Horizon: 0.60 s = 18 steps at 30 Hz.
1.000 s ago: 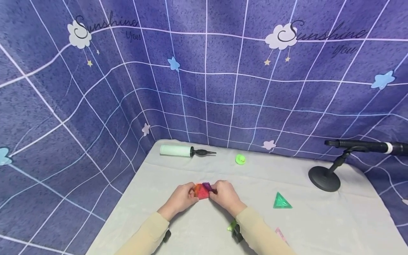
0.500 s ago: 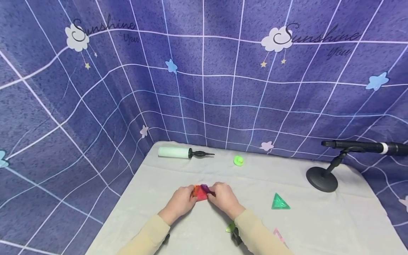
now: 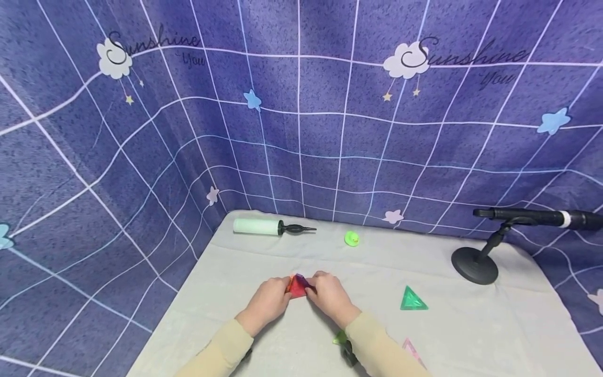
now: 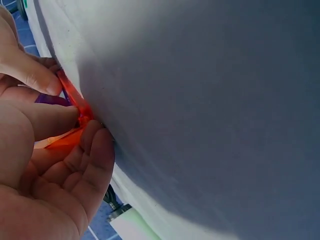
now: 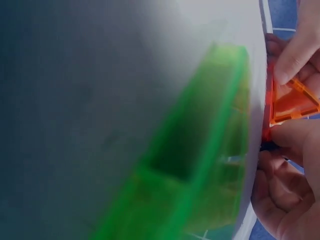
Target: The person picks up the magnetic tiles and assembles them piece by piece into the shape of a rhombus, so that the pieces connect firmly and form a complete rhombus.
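Note:
Low over the white-covered table, my left hand (image 3: 268, 301) pinches an orange translucent triangular tile (image 5: 295, 102) between thumb and fingers. Opposite it, my right hand (image 3: 331, 298) holds a purple translucent tile (image 4: 51, 100), mostly covered by fingers. A red translucent tile (image 3: 297, 289) lies between both hands, its edges meeting the orange and purple ones. Together they lean inward to a point in the head view. In the right wrist view a blurred green translucent tile (image 5: 202, 120) looms near the camera; in the head view a light-green piece (image 3: 339, 337) shows beside the right wrist.
A green triangular tile (image 3: 413, 299) and a pink triangular tile (image 3: 412, 352) lie to the right. Along the back are a hand pump (image 3: 258, 226) and a green toy duck (image 3: 352, 239). A black stand (image 3: 476, 265) holding a black rod occupies the right rear.
The orange and purple tiles have tilted inward, so the red tile now looks more like a pointed triangle. Both hands stay nearly in place, and the head view has shifted slightly.

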Motion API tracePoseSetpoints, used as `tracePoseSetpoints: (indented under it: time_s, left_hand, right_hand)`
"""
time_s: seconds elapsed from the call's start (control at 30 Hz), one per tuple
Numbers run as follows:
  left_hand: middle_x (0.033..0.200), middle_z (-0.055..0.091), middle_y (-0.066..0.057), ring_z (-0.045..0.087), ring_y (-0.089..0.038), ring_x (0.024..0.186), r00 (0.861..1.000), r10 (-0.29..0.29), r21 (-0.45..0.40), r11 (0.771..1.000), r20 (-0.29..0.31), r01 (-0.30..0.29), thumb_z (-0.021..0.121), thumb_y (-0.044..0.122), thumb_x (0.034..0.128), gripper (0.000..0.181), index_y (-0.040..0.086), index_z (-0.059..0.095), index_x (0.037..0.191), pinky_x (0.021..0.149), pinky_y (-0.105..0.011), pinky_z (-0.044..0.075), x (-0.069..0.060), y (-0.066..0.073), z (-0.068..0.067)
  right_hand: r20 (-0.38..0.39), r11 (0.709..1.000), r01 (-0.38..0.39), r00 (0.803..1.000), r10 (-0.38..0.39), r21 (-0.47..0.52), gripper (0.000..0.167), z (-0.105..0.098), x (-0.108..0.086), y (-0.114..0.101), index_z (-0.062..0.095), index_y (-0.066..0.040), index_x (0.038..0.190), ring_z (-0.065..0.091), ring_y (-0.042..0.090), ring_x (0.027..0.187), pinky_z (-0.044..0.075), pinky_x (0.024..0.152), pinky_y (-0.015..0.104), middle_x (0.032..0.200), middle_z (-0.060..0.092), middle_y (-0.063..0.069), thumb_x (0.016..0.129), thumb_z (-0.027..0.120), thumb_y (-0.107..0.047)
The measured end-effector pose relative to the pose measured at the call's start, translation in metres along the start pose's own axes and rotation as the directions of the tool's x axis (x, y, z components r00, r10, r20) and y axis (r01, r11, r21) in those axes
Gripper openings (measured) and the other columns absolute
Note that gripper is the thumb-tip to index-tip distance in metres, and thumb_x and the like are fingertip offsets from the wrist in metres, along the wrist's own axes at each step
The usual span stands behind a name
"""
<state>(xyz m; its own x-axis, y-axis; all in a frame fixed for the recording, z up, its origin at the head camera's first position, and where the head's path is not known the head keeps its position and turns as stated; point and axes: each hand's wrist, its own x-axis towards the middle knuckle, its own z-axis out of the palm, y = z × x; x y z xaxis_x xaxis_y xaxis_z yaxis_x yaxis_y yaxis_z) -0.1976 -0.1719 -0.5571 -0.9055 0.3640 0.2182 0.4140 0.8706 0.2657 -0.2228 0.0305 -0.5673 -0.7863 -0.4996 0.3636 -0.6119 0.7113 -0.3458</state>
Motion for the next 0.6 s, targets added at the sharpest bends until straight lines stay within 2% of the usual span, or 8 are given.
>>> tracePoseSetpoints:
  time_s: [0.27, 0.6]
  left_hand:
    - [0.078, 0.066, -0.008, 0.069, -0.028, 0.072, 1.0, 0.019, 0.066, 0.998, 0.016, -0.02, 0.079, 0.009, 0.0881, 0.02, 0.002, 0.069, 0.104, 0.063, -0.044, 0.055, 0.0, 0.0027, 0.0]
    - [0.076, 0.065, -0.008, 0.068, -0.028, 0.069, 0.999, 0.023, 0.093, 0.995, 0.027, -0.025, 0.082, 0.01, 0.0872, 0.021, 0.002, 0.069, 0.101, 0.061, -0.044, 0.055, -0.0005, 0.0064, -0.0026]
  right_hand:
    - [-0.027, 0.995, 0.053, 0.998, -0.055, -0.079, 0.006, 0.0006, -0.0011, -0.0052, 0.079, -0.011, 0.091, 0.065, 0.015, 0.072, 0.056, 0.068, 0.031, 0.083, 0.066, 0.002, 0.088, 0.083, -0.013]
    - [-0.056, 0.985, 0.093, 0.993, -0.102, -0.148, 0.012, 0.0042, -0.002, -0.0067, 0.075, -0.009, 0.086, 0.065, 0.016, 0.068, 0.055, 0.064, 0.032, 0.078, 0.063, 0.002, 0.085, 0.087, -0.013]
